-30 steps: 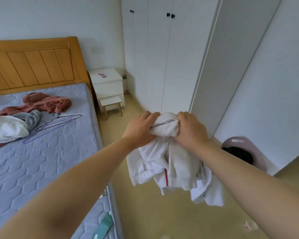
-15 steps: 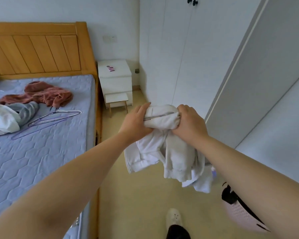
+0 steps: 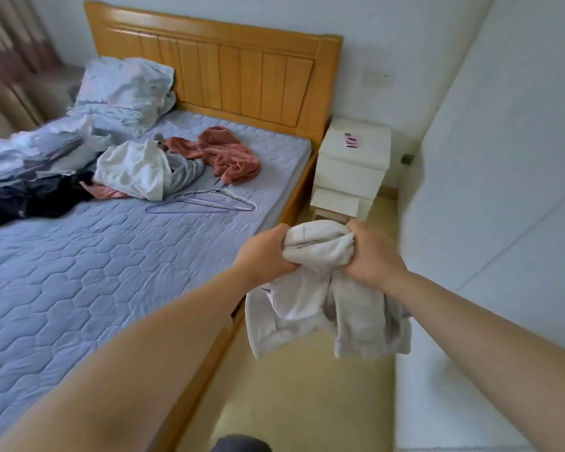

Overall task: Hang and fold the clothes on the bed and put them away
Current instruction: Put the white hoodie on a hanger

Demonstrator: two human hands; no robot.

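You are holding both arms out in front of you, with the left grip (image 3: pixel 268 252) and right grip (image 3: pixel 372 256) each clamped tight on the bunched top of a white garment (image 3: pixel 310 308). The two fists are sitting close together with a wad of cloth between them. The rest of the garment is hanging in loose folds over the floor (image 3: pixel 291 402), just beside the bed (image 3: pixel 111 272) and not yet on it. Gripped in a ball like this, it is hiding its collar and shoulders. If you open one grip to look for them, the weight may swing to the other side and the tails may drop to the floor. Lay it flat on the mattress first, I would judge. Farther up the bed, two hangers (image 3: pixel 206 200) are lying overlapped, so lifting one is likely to drag the other along. Their hooks are pointing toward a rust top (image 3: pixel 229 154) and could snag its knit. Beside that, a white piece (image 3: pixel 134 168), a grey one (image 3: pixel 186 168) and black clothing (image 3: pixel 30 197) are lying heaped together, so pulling one may tip the others off. A nightstand (image 3: pixel 353 164) is standing past the bed's corner.
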